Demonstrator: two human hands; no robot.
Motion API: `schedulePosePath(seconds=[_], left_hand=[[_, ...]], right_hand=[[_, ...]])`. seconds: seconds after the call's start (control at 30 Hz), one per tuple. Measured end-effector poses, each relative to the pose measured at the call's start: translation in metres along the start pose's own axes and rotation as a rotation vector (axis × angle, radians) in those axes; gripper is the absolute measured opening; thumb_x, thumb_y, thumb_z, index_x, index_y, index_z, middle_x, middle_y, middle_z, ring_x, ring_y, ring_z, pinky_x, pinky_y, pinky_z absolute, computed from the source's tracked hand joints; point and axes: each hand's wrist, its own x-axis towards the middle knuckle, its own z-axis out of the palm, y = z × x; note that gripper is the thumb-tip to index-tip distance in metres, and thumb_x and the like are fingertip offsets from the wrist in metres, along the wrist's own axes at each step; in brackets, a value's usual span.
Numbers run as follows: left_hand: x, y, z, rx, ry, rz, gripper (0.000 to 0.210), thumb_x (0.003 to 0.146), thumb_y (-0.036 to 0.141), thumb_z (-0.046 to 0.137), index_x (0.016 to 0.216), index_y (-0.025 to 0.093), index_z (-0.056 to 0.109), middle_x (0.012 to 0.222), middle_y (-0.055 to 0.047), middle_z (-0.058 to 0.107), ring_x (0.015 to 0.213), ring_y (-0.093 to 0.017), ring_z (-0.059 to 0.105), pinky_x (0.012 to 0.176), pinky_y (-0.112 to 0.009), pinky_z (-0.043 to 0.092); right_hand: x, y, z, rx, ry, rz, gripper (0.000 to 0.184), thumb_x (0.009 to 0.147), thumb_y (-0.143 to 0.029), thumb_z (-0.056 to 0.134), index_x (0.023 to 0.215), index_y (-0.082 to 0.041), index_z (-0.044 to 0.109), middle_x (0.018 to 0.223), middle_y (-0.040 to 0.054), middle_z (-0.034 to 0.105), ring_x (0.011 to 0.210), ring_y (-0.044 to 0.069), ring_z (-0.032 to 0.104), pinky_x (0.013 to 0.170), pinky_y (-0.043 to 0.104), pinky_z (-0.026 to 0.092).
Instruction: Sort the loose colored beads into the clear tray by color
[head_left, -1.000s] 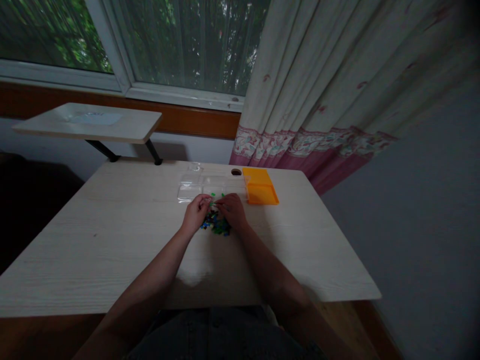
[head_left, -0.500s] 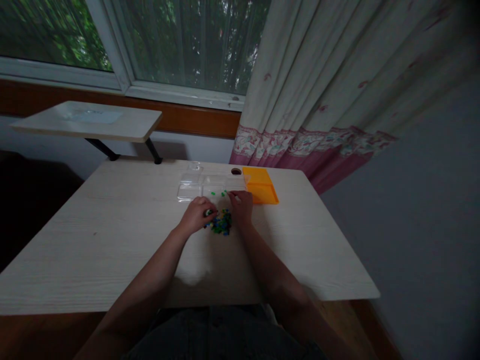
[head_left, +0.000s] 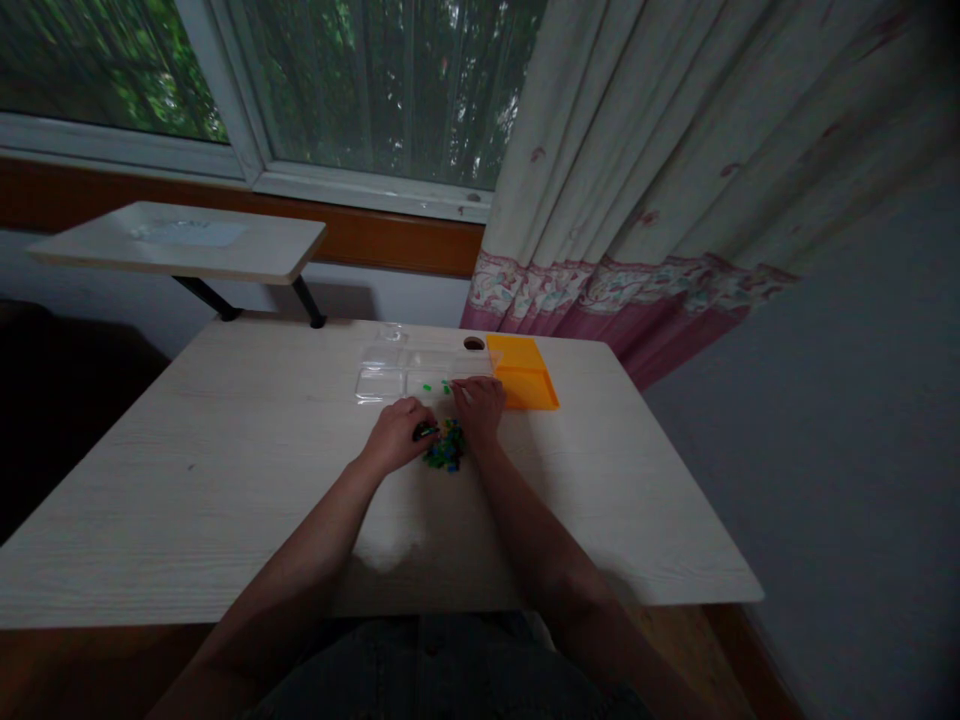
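A small heap of toy bricks (head_left: 448, 450), mostly green, blue and dark with some yellow, lies on the table in front of me. At its left edge is my left hand (head_left: 399, 435), fingers curled around a few small dark and green bricks (head_left: 424, 430). Beyond the heap lies a clear plastic tray (head_left: 381, 384) with compartments. My right hand (head_left: 481, 404) reaches over its near right part, thumb and fingers pinched together; what is between them is too small to make out. Several bright green bricks (head_left: 427, 387) lie in the tray, some right beside those fingertips.
An open orange plastic box (head_left: 529, 385) lies right of the tray, close to my right hand. Behind it is a round hole (head_left: 473, 344) in the pale wooden table (head_left: 247, 480). A raised shelf (head_left: 262, 250) on black legs stands at the back left. A curtain (head_left: 592, 230) hangs behind.
My left hand has turned slightly and shifted a little right against the heap, with the bricks in its fingers. The right hand stays over the tray, its fingertips moved only slightly.
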Motion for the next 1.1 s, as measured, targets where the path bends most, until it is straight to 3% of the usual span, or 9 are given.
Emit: schedulePosePath(seconds=[0.13,1.1], left_hand=[[0.0,-0.0007,0.0017,-0.016,0.006,0.004,0.018,0.081,0.033,0.067,0.096,0.023,0.068,0.094,-0.005,0.059,0.092,-0.022,0.057,0.083,-0.034,0.045],[-0.0001,0.0014,-0.0027,-0.063,-0.005,0.034,0.021,0.078,0.019,0.06,0.096,0.022,0.069,0.094,-0.006,0.061,0.092,-0.022,0.058,0.085,-0.035,0.047]], right_hand=[[-0.0002,-0.0032,0.0009,-0.038,-0.06,-0.036,0.019,0.093,-0.034,0.058,0.093,-0.024,0.074,0.095,0.0052,0.069,0.101,0.022,0.051,0.093,0.037,0.034],[-0.0005,-0.0004,-0.0023,0.051,-0.065,-0.041,0.02,0.094,-0.03,0.055,0.092,-0.021,0.073,0.09,0.0059,0.069,0.094,0.019,0.057,0.093,0.037,0.039]])
